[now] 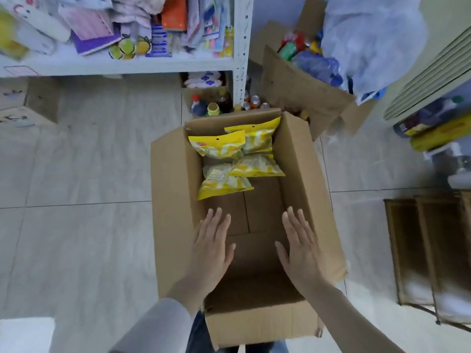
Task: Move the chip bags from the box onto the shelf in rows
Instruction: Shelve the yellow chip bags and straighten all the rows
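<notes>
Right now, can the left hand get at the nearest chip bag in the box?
Probably yes. The left hand is open over the box, fingers pointing toward the nearest chip bag, and only bare box floor lies between them.

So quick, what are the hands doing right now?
Left hand: open, fingers straight, holding nothing, over the box.
Right hand: open, fingers straight, holding nothing.
</notes>
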